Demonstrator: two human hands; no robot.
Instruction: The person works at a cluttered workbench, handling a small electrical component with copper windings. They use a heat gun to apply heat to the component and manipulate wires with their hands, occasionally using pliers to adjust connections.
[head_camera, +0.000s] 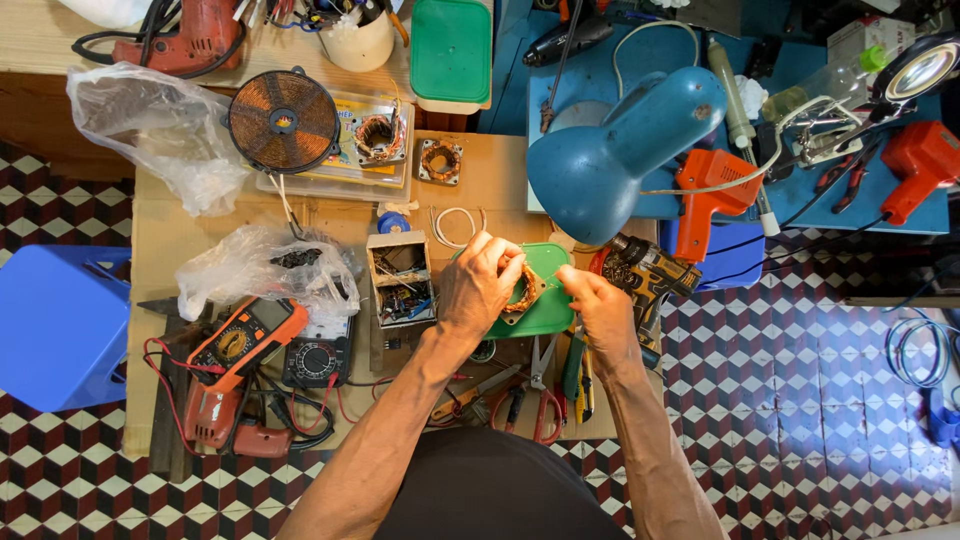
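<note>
My left hand (478, 288) grips a small motor stator (522, 290) with copper windings, held above a green plastic lid (545, 305). My right hand (592, 298) pinches at the stator's right edge with thumb and forefinger; whether a thin wire is between them cannot be made out. Both hands work over the low cardboard-covered table (160, 240). My fingers hide most of the stator.
A blue desk lamp (610, 150) hangs just beyond my hands. An orange multimeter (240, 340), a small parts box (400, 280), plastic bags (265, 265), scissors and pliers (545, 385), a flat copper coil (284, 120) and two more stators (440, 160) lie around. A blue stool (60, 320) stands left.
</note>
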